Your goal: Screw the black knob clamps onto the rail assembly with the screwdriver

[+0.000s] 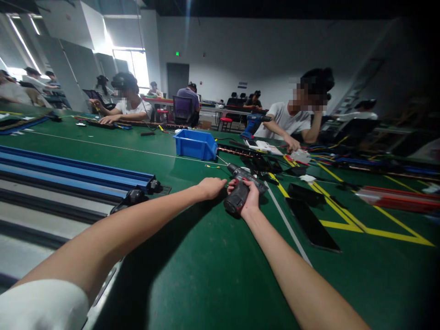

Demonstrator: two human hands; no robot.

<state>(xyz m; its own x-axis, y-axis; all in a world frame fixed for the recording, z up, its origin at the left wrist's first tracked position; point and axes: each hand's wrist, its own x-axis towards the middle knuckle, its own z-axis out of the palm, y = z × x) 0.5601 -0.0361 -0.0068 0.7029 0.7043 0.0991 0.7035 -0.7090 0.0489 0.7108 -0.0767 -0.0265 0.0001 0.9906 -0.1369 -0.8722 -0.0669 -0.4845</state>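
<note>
A black cordless drill [237, 195] with a long thin bit lies in the grip of my right hand [252, 197], its fingers wrapped round the handle. The bit points away and to the left, toward a blue plastic bin [195, 144]. Just left of the drill, my left hand [211, 188] is low over the green table with its back to me. Its fingers are curled together, and whatever they may hold is hidden. A short yellow-green wire [212, 167] is on the table between the left hand and the bin.
Long blue and silver rails [75, 167] cover the left of the green table [206, 266]. On the right are a black phone-like slab [311, 223], yellow tape lines and cables. A blue drill [253, 124] stands beyond the bin. Co-workers sit across the table, one hand [293, 144] near a clear bag.
</note>
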